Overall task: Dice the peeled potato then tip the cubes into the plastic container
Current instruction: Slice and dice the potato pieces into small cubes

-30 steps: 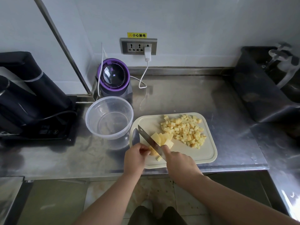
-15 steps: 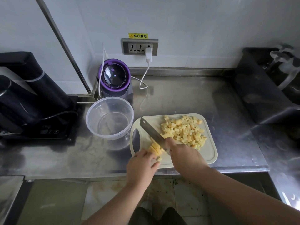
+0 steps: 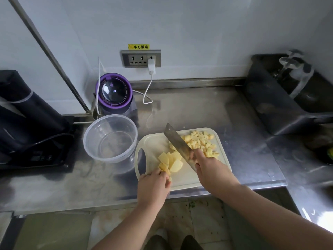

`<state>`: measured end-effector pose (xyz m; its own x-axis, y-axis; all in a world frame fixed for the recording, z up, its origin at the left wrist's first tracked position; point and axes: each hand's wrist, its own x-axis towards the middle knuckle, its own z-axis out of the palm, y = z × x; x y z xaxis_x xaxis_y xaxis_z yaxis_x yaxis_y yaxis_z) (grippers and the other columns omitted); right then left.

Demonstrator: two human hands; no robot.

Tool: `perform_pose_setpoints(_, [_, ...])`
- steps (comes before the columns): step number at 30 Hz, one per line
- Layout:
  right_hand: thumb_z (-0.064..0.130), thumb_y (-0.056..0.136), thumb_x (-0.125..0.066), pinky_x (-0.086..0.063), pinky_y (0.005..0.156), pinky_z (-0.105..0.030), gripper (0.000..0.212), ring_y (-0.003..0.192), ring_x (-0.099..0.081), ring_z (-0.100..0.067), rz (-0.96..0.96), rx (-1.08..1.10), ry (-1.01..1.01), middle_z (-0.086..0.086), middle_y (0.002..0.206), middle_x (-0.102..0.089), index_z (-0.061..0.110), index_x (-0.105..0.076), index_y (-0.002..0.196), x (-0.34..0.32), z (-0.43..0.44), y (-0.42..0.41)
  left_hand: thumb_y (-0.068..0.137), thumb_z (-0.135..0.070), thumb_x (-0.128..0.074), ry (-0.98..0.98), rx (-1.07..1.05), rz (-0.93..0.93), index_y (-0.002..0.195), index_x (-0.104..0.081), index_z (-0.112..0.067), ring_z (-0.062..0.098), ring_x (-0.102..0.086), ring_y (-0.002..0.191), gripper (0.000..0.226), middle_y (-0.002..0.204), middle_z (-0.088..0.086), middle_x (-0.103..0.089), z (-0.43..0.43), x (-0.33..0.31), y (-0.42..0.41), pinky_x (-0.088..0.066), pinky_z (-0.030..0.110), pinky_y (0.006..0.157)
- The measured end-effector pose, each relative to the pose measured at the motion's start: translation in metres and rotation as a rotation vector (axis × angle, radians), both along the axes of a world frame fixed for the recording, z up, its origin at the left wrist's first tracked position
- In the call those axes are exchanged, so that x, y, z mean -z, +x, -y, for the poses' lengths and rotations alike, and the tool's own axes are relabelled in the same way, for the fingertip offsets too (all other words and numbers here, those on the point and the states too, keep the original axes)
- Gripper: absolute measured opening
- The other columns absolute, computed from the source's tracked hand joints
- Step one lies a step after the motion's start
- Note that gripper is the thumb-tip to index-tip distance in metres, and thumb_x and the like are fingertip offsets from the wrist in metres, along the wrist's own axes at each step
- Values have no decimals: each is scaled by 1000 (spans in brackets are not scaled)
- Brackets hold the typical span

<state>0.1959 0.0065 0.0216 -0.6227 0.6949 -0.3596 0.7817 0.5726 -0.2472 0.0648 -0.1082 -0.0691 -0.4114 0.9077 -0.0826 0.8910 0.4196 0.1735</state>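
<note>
A cream cutting board (image 3: 194,179) lies on the steel counter. A pile of yellow potato cubes (image 3: 200,143) sits at its far right. Several potato slices (image 3: 170,161) lie fanned near the board's left middle. My left hand (image 3: 155,183) pinches the near end of these slices with its fingertips. My right hand (image 3: 207,165) grips the handle of a cleaver (image 3: 177,142), whose blade is lifted and angled to the far left between slices and cubes. The clear plastic container (image 3: 110,138) stands empty just left of the board.
A purple-rimmed appliance (image 3: 115,94) with a white cable stands behind the container. A black machine (image 3: 27,120) fills the left side. A dark bin (image 3: 281,98) sits at the right. The counter's front edge runs just under my hands.
The cleaver has lifted off the slices and swung right toward the cube pile. My left hand slid to the near end of the slices, which now lie fanned out.
</note>
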Motion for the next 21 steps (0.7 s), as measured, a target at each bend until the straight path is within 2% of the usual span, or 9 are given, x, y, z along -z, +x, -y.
perform_pose_setpoints(2, [19,105,-32,-51,58,-27,41,67,-60,-17,0,9,-13,-3,89,-62,24,-19,143,1,-1,3,97,-51,-39,9,32,-10,115,-60,-27,8,-61,102,37,117,-13,-62,-1,-2,0,-44,24,95])
perform_pose_setpoints(6, [20,105,-32,-35,45,-17,47,59,-52,-10,11,34,-8,0,86,-56,24,-14,148,2,-5,11,98,-46,-37,16,98,-19,117,-61,-27,9,-61,104,36,120,-12,-61,-4,-3,3,-41,24,97])
perform_pose_setpoints(11, [18,105,-32,-30,43,-19,47,54,-48,-10,50,29,112,5,71,-49,25,-14,147,2,-19,26,98,-44,-40,39,160,9,119,-60,-26,7,-59,104,34,120,-11,-61,-18,-10,12,-43,22,95])
perform_pose_setpoints(13, [17,104,-34,-33,44,-19,46,54,-49,-11,49,35,185,7,71,-48,27,-16,146,-1,-25,35,97,-44,-42,73,154,18,117,-61,-28,6,-59,102,32,118,-13,-61,-35,-17,15,-45,21,90])
perform_pose_setpoints(15, [20,105,-36,-35,46,-18,45,62,-56,-14,30,59,257,6,90,-59,29,-20,146,-4,-32,45,94,-44,-48,150,111,28,112,-65,-30,6,-61,95,28,114,-15,-63,-60,-25,16,-45,21,80])
perform_pose_setpoints(17, [20,104,-39,-38,49,-18,46,72,-62,-16,18,66,320,6,118,-60,31,-24,146,-5,-38,53,93,-40,-52,193,84,66,116,-65,-31,7,-62,94,27,115,-15,-63,-84,-31,15,-45,21,76])
perform_pose_setpoints(19, [19,101,-48,-45,57,-19,50,80,-65,-16,15,55,358,7,130,-54,34,-29,145,-2,-41,60,95,-35,-50,157,105,106,125,-60,-33,11,-60,102,32,122,-12,-61,-101,-31,13,-46,25,82])
perform_pose_setpoints(21, [19,98,-55,-48,65,-18,54,88,-64,-17,23,33,373,8,133,-51,35,-33,144,0,-42,64,96,-31,-50,132,91,142,127,-59,-34,15,-60,104,32,123,-8,-60,-105,-28,7,-45,27,86])
